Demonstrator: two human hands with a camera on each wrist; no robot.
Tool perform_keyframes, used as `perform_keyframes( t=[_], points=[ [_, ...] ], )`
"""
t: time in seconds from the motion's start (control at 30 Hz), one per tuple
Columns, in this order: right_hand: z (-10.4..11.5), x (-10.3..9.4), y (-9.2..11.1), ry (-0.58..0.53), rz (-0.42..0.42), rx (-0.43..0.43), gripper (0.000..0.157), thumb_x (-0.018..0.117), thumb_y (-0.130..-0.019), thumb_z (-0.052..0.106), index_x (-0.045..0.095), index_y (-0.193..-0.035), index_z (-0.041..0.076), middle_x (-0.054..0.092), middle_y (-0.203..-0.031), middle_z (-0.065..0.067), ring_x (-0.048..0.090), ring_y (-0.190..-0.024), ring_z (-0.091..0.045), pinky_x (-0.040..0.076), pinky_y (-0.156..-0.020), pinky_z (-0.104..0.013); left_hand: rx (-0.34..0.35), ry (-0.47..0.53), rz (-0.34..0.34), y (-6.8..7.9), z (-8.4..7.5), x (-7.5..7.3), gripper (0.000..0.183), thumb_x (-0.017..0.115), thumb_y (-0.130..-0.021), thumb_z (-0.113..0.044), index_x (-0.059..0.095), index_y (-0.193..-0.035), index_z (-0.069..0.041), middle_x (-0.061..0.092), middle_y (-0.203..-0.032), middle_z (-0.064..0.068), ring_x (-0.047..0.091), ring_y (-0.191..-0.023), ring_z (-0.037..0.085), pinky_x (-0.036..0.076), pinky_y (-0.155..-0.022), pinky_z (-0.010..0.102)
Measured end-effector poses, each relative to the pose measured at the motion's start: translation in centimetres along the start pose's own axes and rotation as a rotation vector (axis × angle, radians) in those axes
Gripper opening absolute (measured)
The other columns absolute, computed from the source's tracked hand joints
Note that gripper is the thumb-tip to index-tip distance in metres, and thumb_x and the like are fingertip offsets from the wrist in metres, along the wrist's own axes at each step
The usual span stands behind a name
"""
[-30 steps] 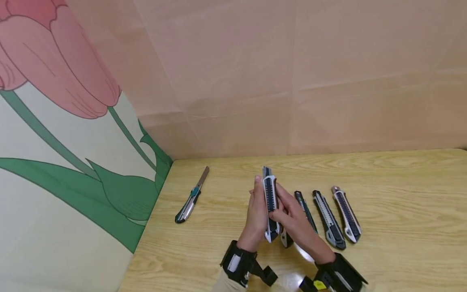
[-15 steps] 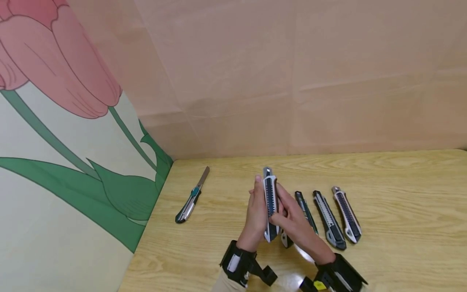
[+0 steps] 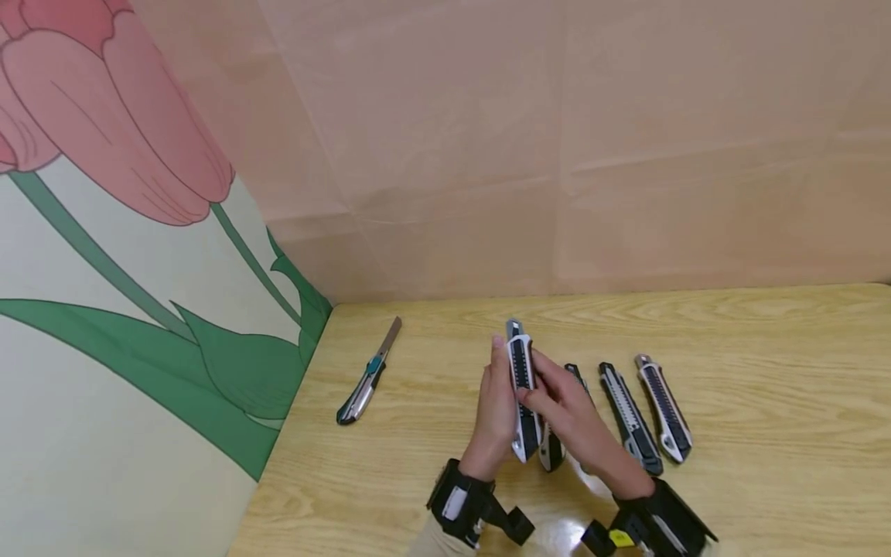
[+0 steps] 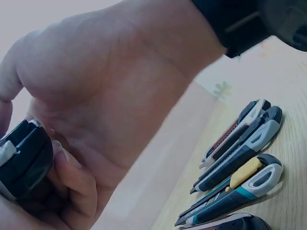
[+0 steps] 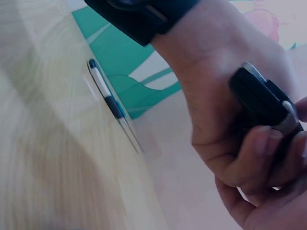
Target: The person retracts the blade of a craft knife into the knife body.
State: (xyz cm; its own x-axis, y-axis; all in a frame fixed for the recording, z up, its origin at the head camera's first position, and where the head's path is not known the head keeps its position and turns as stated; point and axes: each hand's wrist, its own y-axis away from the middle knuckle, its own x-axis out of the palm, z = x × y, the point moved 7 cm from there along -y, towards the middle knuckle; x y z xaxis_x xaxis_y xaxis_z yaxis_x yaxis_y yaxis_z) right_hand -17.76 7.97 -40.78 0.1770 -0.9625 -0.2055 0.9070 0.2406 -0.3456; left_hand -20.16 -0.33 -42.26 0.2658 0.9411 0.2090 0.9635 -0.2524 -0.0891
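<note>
Both hands hold one box cutter (image 3: 524, 379) above the table, its metal tip pointing away from the body. My left hand (image 3: 496, 414) grips its left side, thumb lying upright along the white-and-black handle. From the other side my right hand (image 3: 574, 406) holds it, fingers behind the body and thumb pressed on the front. The cutter's dark butt end (image 4: 29, 165) shows at the left of the left wrist view among curled fingers. In the right wrist view the dark cutter body (image 5: 259, 98) sits between the hands. Only a short metal nose shows at the tip.
A teal-and-silver cutter (image 3: 362, 391) with a long bare blade lies alone at left. At right rest a dark grey cutter (image 3: 629, 418) and a white-and-black one (image 3: 663, 410). Others are partly hidden by the right hand, including one with a yellow slider (image 4: 245, 172).
The blade at the held cutter's tip stuck out more a second ago and now shows shorter. The right thumb has moved slightly up the handle; both hands stay on the cutter.
</note>
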Motion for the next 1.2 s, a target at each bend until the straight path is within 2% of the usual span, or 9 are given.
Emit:
perform_keyframes(
  t=[0.07,0.13,0.2,0.3,0.4,0.63,0.77,0.93,1.2],
  points=[
    [0.2,-0.5,-0.2,0.036,-0.02,0.01,0.024,0.05,-0.099,0.001,0.055,-0.121,0.011,0.056,-0.09,-0.009,0.055,-0.07,-0.019,0.049,-0.054,-0.026,-0.002,-0.006,-0.01,-0.1,0.1,0.0,0.068,0.017,-0.101,-0.064,0.058,-0.092,-0.011,0.052,-0.067,-0.001,0.051,-0.053,0.008,0.046,-0.047,0.019],
    [0.2,-1.0,-0.2,0.072,-0.047,0.021,0.017,0.05,-0.103,0.01,0.059,-0.118,0.012,0.06,-0.089,-0.008,0.056,-0.068,-0.019,0.049,-0.053,-0.027,-0.009,0.002,-0.008,-0.1,0.3,0.0,0.068,0.017,-0.101,-0.064,0.059,-0.096,-0.011,0.053,-0.067,0.001,0.053,-0.052,0.009,0.047,-0.046,0.02],
    [0.1,-1.6,-0.1,0.117,-0.081,0.027,0.02,0.05,-0.105,0.017,0.061,-0.121,0.013,0.064,-0.091,-0.007,0.057,-0.066,-0.018,0.049,-0.052,-0.027,-0.015,0.012,-0.003,-0.1,0.5,0.0,0.068,0.017,-0.101,-0.063,0.059,-0.097,-0.011,0.055,-0.065,0.003,0.054,-0.05,0.01,0.048,-0.045,0.02],
    [0.1,-2.3,-0.2,0.182,-0.124,0.045,0.026,0.052,-0.103,0.024,0.064,-0.124,0.015,0.069,-0.105,-0.005,0.064,-0.076,-0.015,0.054,-0.059,-0.027,-0.019,0.025,0.011,-0.2,0.7,0.0,0.067,0.016,-0.102,-0.063,0.06,-0.095,-0.011,0.057,-0.064,0.006,0.055,-0.048,0.011,0.048,-0.043,0.02],
    [0.0,-2.8,-0.2,0.248,-0.155,0.068,0.024,0.056,-0.101,0.03,0.068,-0.118,0.018,0.07,-0.109,-0.003,0.067,-0.081,-0.012,0.056,-0.064,-0.028,-0.02,-0.007,0.019,-0.3,0.9,0.0,0.07,0.015,-0.102,-0.062,0.061,-0.092,-0.01,0.058,-0.062,0.006,0.055,-0.046,0.011,0.048,-0.042,0.021],
    [0.0,-3.6,-0.2,0.226,-0.196,0.142,0.027,0.062,-0.096,0.038,0.073,-0.109,0.018,0.073,-0.104,-0.002,0.068,-0.072,-0.016,0.051,-0.057,-0.025,-0.071,-0.108,-0.009,-0.5,1.8,0.1,0.078,0.012,-0.101,-0.064,0.061,-0.083,-0.006,0.057,-0.058,0.005,0.053,-0.044,0.011,0.047,-0.041,0.021],
    [-0.1,-3.8,-0.1,0.196,-0.198,0.155,0.028,0.063,-0.095,0.037,0.075,-0.109,0.015,0.073,-0.105,-0.003,0.067,-0.085,-0.014,0.053,-0.066,-0.022,-0.078,-0.112,0.008,-0.5,1.9,0.3,0.08,0.011,-0.102,-0.062,0.061,-0.081,-0.004,0.057,-0.058,0.005,0.054,-0.043,0.013,0.047,-0.04,0.022],
    [-0.4,-3.9,-0.1,0.148,-0.198,0.184,0.032,0.063,-0.095,0.035,0.074,-0.112,0.01,0.073,-0.107,-0.005,0.067,-0.091,-0.013,0.054,-0.074,-0.019,-0.084,-0.142,0.023,-0.6,2.1,0.2,0.083,0.01,-0.103,-0.061,0.063,-0.08,-0.001,0.06,-0.058,0.006,0.057,-0.043,0.014,0.049,-0.04,0.022],
    [-0.8,-4.4,-0.2,0.252,-0.225,0.21,0.042,0.06,-0.096,0.039,0.072,-0.115,0.003,0.073,-0.107,-0.009,0.068,-0.095,-0.016,0.054,-0.073,-0.016,-0.099,-0.247,0.027,-0.7,2.5,-0.1,0.088,0.01,-0.102,-0.062,0.067,-0.078,0.001,0.064,-0.057,0.009,0.059,-0.043,0.014,0.046,-0.039,0.021]
  ],
)
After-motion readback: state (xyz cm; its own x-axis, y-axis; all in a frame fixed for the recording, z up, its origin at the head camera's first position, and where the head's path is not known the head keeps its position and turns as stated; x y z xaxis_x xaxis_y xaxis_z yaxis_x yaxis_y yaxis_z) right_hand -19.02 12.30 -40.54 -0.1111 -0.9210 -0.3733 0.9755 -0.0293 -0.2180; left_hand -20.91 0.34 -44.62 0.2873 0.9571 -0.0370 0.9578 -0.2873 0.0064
